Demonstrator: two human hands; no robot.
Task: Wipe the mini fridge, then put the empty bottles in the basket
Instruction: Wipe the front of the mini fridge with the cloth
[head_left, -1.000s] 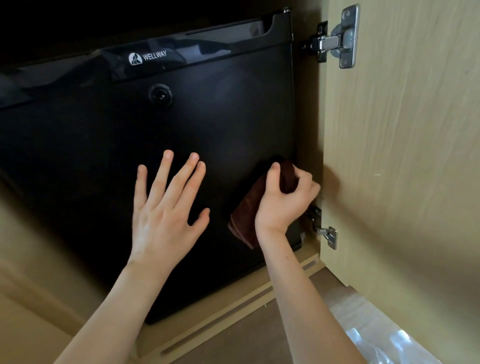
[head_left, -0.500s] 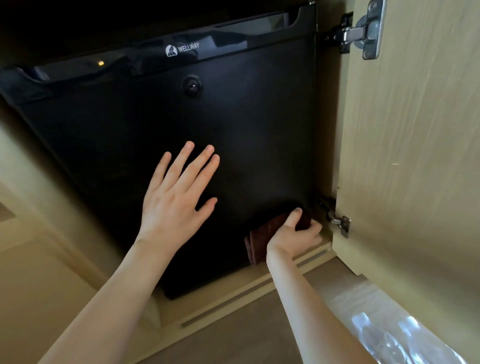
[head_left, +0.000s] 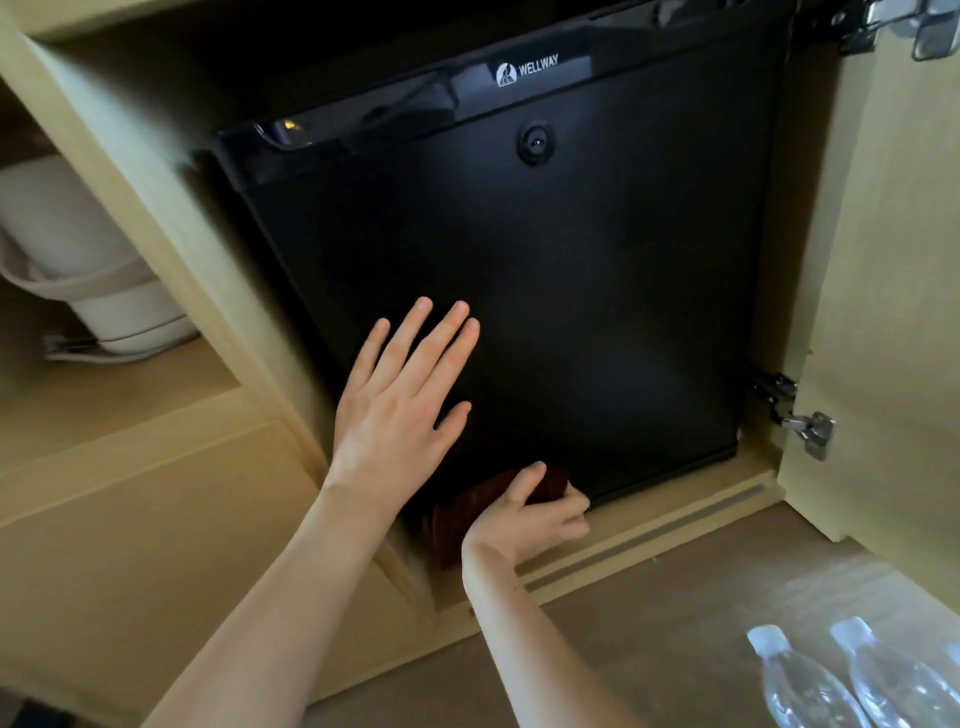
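Note:
The black mini fridge (head_left: 597, 291) sits inside a wooden cabinet with its door closed. My left hand (head_left: 400, 410) lies flat and open against the lower left of the fridge door. My right hand (head_left: 530, 514) presses a dark brown cloth (head_left: 462, 514) against the door's bottom left corner, fingers curled over it. Clear plastic bottles (head_left: 810, 680) with white caps lie on the floor at the bottom right. No basket is in view.
The open cabinet door (head_left: 893, 291) stands at the right with metal hinges (head_left: 805, 426). A white kettle (head_left: 78, 270) sits on a shelf in the left compartment. A wooden sill (head_left: 675, 525) runs below the fridge.
My right hand has slid the cloth down and then leftward along the bottom of the fridge door. My left hand stayed flat on the door. The view has pulled back.

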